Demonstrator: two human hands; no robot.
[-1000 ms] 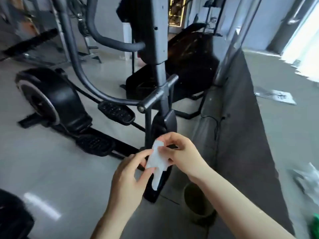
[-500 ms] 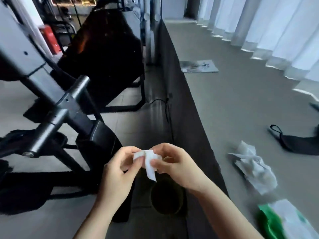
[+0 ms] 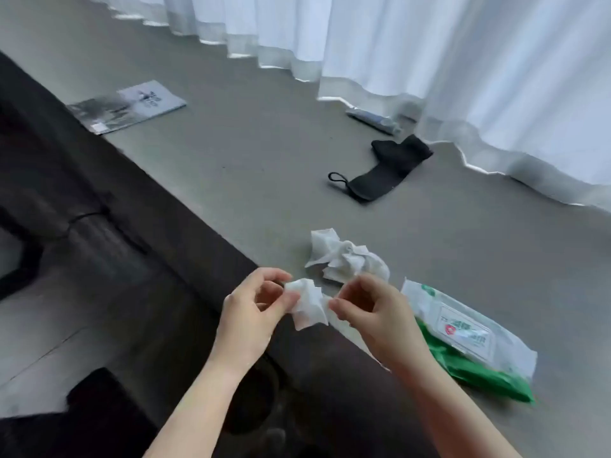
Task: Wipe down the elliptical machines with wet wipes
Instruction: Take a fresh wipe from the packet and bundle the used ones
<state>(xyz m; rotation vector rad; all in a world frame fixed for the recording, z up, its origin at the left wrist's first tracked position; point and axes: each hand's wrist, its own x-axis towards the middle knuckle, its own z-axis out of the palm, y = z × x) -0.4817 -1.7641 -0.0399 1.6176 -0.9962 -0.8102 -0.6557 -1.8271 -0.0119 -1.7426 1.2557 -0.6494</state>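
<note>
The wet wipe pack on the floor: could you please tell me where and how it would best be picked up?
Probably grip the wet wipe pack across its narrow width near the middle, coming from above. It lies flat on the floor, its long edges are free, and the soft film should give under the fingers. The right hand is nearest.

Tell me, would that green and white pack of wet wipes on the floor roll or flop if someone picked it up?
The wet wipe pack lies flat on the floor and looks like soft film, so it would probably sag rather than roll. Its glossy wrapper may be a little slippery. It looks fairly full, so likely weighty for its size.
</note>
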